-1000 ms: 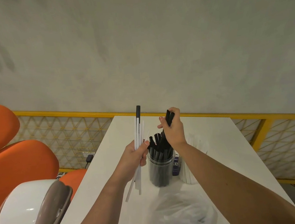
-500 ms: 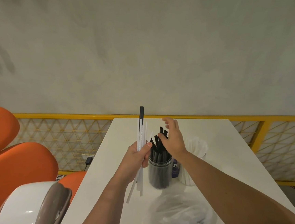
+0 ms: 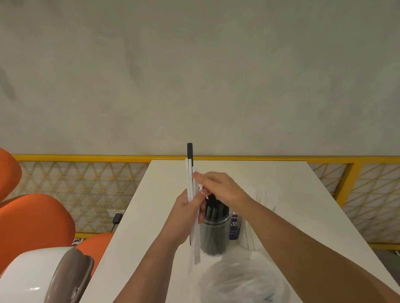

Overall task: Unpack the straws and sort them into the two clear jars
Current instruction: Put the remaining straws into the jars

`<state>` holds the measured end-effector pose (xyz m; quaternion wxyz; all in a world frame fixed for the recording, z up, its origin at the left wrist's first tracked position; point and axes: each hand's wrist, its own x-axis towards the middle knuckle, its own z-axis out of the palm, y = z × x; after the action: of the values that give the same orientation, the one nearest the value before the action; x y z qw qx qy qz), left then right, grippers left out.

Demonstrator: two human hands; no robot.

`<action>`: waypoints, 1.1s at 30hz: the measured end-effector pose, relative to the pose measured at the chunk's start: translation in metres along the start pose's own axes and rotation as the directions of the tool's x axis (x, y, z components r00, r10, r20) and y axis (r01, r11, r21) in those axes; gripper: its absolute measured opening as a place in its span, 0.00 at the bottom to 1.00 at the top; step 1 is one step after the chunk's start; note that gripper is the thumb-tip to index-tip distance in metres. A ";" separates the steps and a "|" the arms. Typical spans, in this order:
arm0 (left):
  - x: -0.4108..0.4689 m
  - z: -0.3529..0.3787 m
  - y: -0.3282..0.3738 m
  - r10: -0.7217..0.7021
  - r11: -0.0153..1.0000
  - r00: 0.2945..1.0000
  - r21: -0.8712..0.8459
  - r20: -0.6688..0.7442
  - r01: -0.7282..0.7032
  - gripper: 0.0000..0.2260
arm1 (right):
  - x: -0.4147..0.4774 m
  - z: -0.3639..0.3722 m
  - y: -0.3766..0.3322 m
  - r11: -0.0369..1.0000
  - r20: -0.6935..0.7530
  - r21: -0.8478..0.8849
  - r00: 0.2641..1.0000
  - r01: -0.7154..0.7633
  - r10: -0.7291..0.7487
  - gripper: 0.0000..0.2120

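Note:
My left hand [image 3: 184, 215] holds an upright bundle of straws [image 3: 194, 234], white ones with one black straw [image 3: 189, 150] sticking out above them. My right hand [image 3: 217, 186] has its fingertips on the upper part of that bundle, pinching a white straw just above my left thumb. Right behind the hands stands a clear jar [image 3: 216, 237] packed with black straws. To its right a second clear jar [image 3: 260, 218] holds white straws, partly hidden by my right forearm. A crumpled clear plastic bag [image 3: 242, 290] lies on the white table [image 3: 294, 191] in front of the jars.
A small blue-labelled item [image 3: 234, 228] stands between the two jars. Orange chairs [image 3: 24, 224] and a white-and-brown seat shell [image 3: 34, 289] are at the left. A yellow mesh railing [image 3: 88, 180] runs behind the table, under a grey wall.
My right hand let go of the black straw over the black jar and moved left to the bundle in my left hand, where its fingers now pinch a straw.

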<state>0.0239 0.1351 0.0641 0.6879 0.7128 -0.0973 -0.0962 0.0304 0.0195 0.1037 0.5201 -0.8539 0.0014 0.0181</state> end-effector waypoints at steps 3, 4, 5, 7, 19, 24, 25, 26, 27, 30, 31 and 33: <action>0.000 0.009 0.002 0.034 0.997 0.999 0.066 -0.016 -0.033 0.11 | -0.004 0.003 -0.004 0.993 0.052 -0.111 0.998 -0.035 0.041 0.16; 0.000 0.011 0.002 0.038 0.996 0.999 0.087 -0.022 -0.036 0.09 | -0.003 0.003 -0.004 0.991 0.031 -0.131 0.999 -0.040 0.044 0.15; 0.000 0.014 0.002 0.036 0.994 0.999 0.103 -0.033 -0.032 0.09 | -0.003 0.003 -0.003 0.988 0.012 -0.146 0.999 -0.045 0.048 0.13; 0.000 0.021 0.002 0.014 0.994 0.999 0.110 -0.048 -0.009 0.08 | -0.004 0.002 -0.003 0.981 0.006 -0.182 0.998 -0.064 0.066 0.10; 0.010 0.040 0.012 0.088 0.996 0.996 0.030 0.025 -0.088 0.06 | -0.010 -0.020 0.003 0.998 -0.080 -0.061 0.996 -0.034 0.029 0.13; 0.019 0.036 0.022 0.082 0.987 0.979 -0.119 -0.187 -0.105 0.11 | -0.019 -0.031 0.014 0.973 0.126 0.153 0.979 -0.176 0.157 0.22; 0.022 0.034 0.024 0.077 0.984 0.968 -0.138 -0.240 -0.112 0.12 | -0.022 -0.029 0.020 0.960 0.184 0.180 0.966 -0.215 0.182 0.23; 0.025 0.034 0.027 0.071 0.975 0.956 -0.184 -0.286 -0.127 0.12 | -0.026 -0.027 0.026 0.939 0.221 0.227 0.953 -0.257 0.207 0.23; 0.027 0.033 0.030 0.064 0.955 0.944 -0.255 -0.323 -0.152 0.11 | -0.029 -0.024 0.031 0.912 0.236 0.285 0.943 -0.296 0.233 0.24; 0.032 0.029 0.040 0.068 0.904 0.913 -0.363 -0.403 -0.227 0.08 | -0.036 -0.018 0.045 0.869 0.153 0.379 0.948 -0.318 0.280 0.25; 0.032 0.029 0.042 0.081 0.897 0.905 -0.365 -0.417 -0.249 0.08 | -0.037 -0.016 0.048 0.876 0.090 0.378 0.954 -0.298 0.286 0.25; 0.033 0.031 0.045 0.101 0.887 0.894 -0.367 -0.437 -0.280 0.07 | -0.039 -0.012 0.052 0.888 -0.042 0.372 0.950 -0.272 0.308 0.25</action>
<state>0.0467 0.0950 0.1078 0.8360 0.5387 -0.0003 0.1048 -0.0096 -0.0158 0.0640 0.6589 -0.7336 0.1583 0.0524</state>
